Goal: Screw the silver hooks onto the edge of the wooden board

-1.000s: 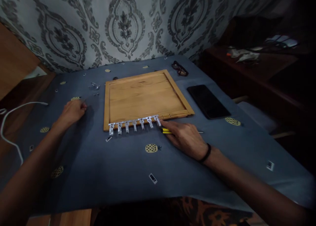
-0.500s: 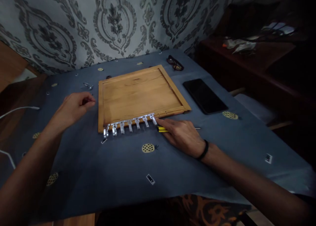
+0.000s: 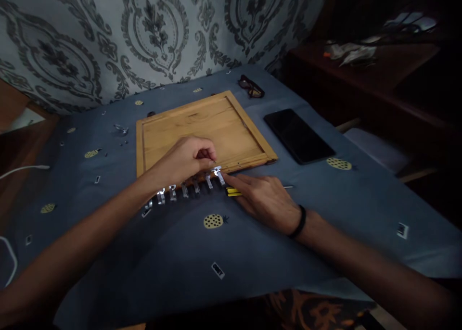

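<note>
My left hand is above the near edge of a framed wooden board, its thumb and finger pinched on a tiny screw that barely shows. Just below that pinch is the rightmost of several silver metal hooks lined up along the board's near edge. The index fingertip of my right hand touches this hook or lies right beside it. Under my right palm is a yellow-and-black screwdriver, its shaft sticking out to the right. My left hand and forearm partly cover the hooks farther left.
On the blue tablecloth, a black phone and dark glasses lie right of the board. Loose metal pieces lie to its left, with a few tiny bits nearby. A white cable crosses the left side.
My left hand has moved right, from beside the board's left edge to over the rightmost hook. My right hand stays nearly in place with the screwdriver. The view has shifted slightly.
</note>
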The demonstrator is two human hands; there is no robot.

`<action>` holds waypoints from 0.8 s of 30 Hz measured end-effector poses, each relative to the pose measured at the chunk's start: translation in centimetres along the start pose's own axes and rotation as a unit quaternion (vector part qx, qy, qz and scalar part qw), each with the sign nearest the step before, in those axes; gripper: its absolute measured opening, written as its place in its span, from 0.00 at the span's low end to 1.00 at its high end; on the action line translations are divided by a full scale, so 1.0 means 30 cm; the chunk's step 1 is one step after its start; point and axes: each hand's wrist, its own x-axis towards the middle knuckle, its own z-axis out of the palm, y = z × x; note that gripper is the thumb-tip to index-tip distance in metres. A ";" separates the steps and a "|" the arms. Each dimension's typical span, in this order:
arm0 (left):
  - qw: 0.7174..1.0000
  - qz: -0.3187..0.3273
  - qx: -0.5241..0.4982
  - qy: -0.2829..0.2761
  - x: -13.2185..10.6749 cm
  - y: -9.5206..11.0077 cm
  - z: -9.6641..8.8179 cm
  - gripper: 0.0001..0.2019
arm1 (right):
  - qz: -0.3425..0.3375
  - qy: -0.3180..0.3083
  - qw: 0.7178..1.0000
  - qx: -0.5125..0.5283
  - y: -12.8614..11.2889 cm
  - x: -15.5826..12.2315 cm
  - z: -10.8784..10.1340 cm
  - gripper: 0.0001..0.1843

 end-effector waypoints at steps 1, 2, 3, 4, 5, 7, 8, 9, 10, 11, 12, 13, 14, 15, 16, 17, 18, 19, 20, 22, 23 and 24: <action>1.000 0.003 0.016 0.004 0.008 0.000 0.006 0.04 | 0.003 -0.005 1.000 0.000 -0.001 0.000 -0.003 0.34; 1.000 0.005 0.030 0.004 0.014 -0.001 0.011 0.04 | 0.005 -0.009 1.000 0.001 -0.003 0.001 -0.005 0.34; 0.999 0.007 0.041 0.001 0.019 -0.003 0.014 0.05 | 0.006 -0.012 1.000 0.001 -0.003 0.001 -0.007 0.34; 0.999 0.007 0.049 -0.004 0.022 -0.006 0.017 0.05 | 0.006 -0.013 1.000 0.002 -0.003 0.000 -0.007 0.33; 0.998 0.006 0.054 -0.009 0.024 -0.009 0.018 0.05 | 0.006 -0.013 1.000 0.003 -0.002 0.000 -0.007 0.33; 0.998 0.001 0.058 -0.023 0.026 -0.017 0.020 0.06 | 0.001 -0.004 1.000 0.004 0.001 -0.001 -0.003 0.33; 0.998 0.000 0.058 -0.030 0.026 -0.021 0.021 0.06 | -0.004 0.004 1.000 0.004 0.002 -0.002 -0.001 0.33; 0.998 -0.001 0.057 -0.036 0.026 -0.025 0.021 0.06 | -0.008 0.011 1.000 0.003 0.004 -0.002 0.001 0.33; 0.998 0.001 0.057 -0.041 0.026 -0.028 0.022 0.06 | -0.013 0.018 1.000 0.003 0.005 -0.003 0.003 0.33; 0.997 0.005 0.060 -0.043 0.025 -0.031 0.022 0.06 | -0.015 0.023 1.000 0.002 0.006 -0.003 0.004 0.33; 0.997 0.009 0.063 -0.044 0.025 -0.033 0.022 0.06 | -0.016 0.025 1.000 0.003 0.006 -0.003 0.005 0.33; 0.997 0.013 0.068 -0.044 0.025 -0.035 0.022 0.06 | -0.015 0.023 1.000 0.004 0.005 -0.003 0.004 0.33; 0.996 0.014 0.071 -0.044 0.025 -0.036 0.021 0.06 | -0.013 0.020 1.000 0.005 0.004 -0.003 0.004 0.33; 0.996 0.014 0.073 -0.046 0.025 -0.036 0.021 0.06 | -0.009 0.017 1.000 0.006 0.002 -0.003 0.003 0.32; 0.996 0.012 0.073 -0.048 0.025 -0.035 0.020 0.06 | -0.007 0.014 1.000 0.007 0.001 -0.003 0.002 0.32; 0.996 0.010 0.074 -0.052 0.025 -0.034 0.019 0.06 | -0.007 0.013 1.000 0.007 0.001 -0.003 0.001 0.33; 0.996 0.010 0.075 -0.055 0.025 -0.033 0.019 0.06 | -0.008 0.016 1.000 0.007 0.000 -0.003 0.001 0.33; 0.995 0.010 0.076 -0.057 0.025 -0.031 0.018 0.06 | -0.010 0.018 1.000 0.008 0.001 -0.003 0.000 0.33; 0.995 0.012 0.079 -0.059 0.026 -0.029 0.018 0.07 | -0.012 0.020 1.000 0.008 0.001 -0.003 0.000 0.33; 0.994 0.019 0.086 -0.058 0.028 -0.025 0.018 0.06 | -0.013 0.017 1.000 0.009 0.003 -0.002 -0.001 0.33; 0.994 0.022 0.089 -0.057 0.029 -0.022 0.018 0.07 | -0.012 0.014 1.000 0.009 0.003 -0.002 -0.002 0.33; 0.994 0.024 0.093 -0.058 0.030 -0.019 0.017 0.07 | -0.010 0.010 1.000 0.008 0.003 -0.001 -0.003 0.33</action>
